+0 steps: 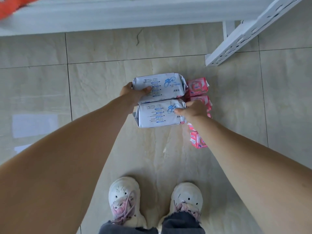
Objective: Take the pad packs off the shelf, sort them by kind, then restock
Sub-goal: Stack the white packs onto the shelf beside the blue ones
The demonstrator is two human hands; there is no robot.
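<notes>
Two large pale-blue pad packs lie side by side over the tiled floor. My left hand (133, 92) grips the left end of the far blue pack (166, 85), thumb on top. My right hand (194, 110) grips the right end of the near blue pack (157, 116). To their right, several small pink pad packs form a row on the floor: one at the far end (197, 86), one partly behind my right hand (205, 101), and one at the near end (198, 139). The white shelf (101, 14) runs across the top of the view.
A white perforated shelf upright (239, 36) slants down to the floor at the upper right. An orange item (11, 7) shows blurred at the top left on the shelf. My two white shoes (125, 198) stand on the tiles near the bottom.
</notes>
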